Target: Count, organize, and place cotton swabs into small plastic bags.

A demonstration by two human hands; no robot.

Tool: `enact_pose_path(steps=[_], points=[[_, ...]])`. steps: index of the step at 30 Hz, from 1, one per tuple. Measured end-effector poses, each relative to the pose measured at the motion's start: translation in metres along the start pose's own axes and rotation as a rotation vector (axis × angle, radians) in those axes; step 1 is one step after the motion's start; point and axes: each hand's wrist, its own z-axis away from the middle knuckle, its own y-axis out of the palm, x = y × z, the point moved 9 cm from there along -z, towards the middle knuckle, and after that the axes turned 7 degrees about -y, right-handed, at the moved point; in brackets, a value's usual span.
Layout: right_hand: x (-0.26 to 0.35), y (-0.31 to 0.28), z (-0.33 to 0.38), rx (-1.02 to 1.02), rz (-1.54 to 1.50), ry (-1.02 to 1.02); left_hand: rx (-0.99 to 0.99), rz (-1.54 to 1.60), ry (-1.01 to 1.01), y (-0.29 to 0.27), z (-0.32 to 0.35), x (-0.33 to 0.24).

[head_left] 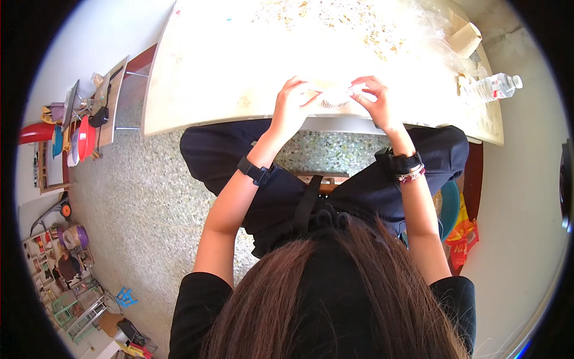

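Over the near edge of the bright table (197, 84), my left hand (292, 106) and my right hand (375, 103) face each other, thumbs and fingers pinched together. Between them is a small pale thing with fine dark lines (335, 103), nearly washed out by glare. Its kind does not show, nor does what exactly each pinch holds. Farther back on the table many small brown and golden pieces (335, 17) lie scattered, too bright to name.
At the table's right lie a clear plastic bottle (497, 88) on its side, a beige box-like packet (465, 40) and crumpled clear plastic (427, 30). A teal tub (449, 209) and a red-yellow bag (463, 239) are beside my right leg. A side table (113, 102) stands left.
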Motion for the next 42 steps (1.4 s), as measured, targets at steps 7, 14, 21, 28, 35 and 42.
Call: enact_pose_path(steps=[7, 14, 21, 28, 35, 42], points=[[-0.006, -0.009, 0.004, -0.047, -0.099, 0.089, -0.011, -0.168, 0.184, 0.0, -0.002, -0.021], [0.002, -0.008, 0.004, -0.115, -0.074, 0.059, -0.029, -0.238, 0.17, -0.006, -0.007, -0.018], [-0.003, 0.0, 0.008, -0.11, -0.142, 0.134, -0.009, -0.123, 0.187, -0.006, -0.009, -0.015], [-0.009, 0.008, 0.008, -0.093, -0.171, 0.192, -0.004, -0.135, 0.205, -0.007, -0.01, -0.023], [0.012, 0.011, 0.002, -0.048, 0.032, 0.016, 0.049, -0.143, 0.174, 0.003, -0.009, -0.019], [0.017, 0.01, 0.002, -0.022, 0.15, -0.011, 0.112, -0.021, 0.033, 0.012, -0.006, -0.002]])
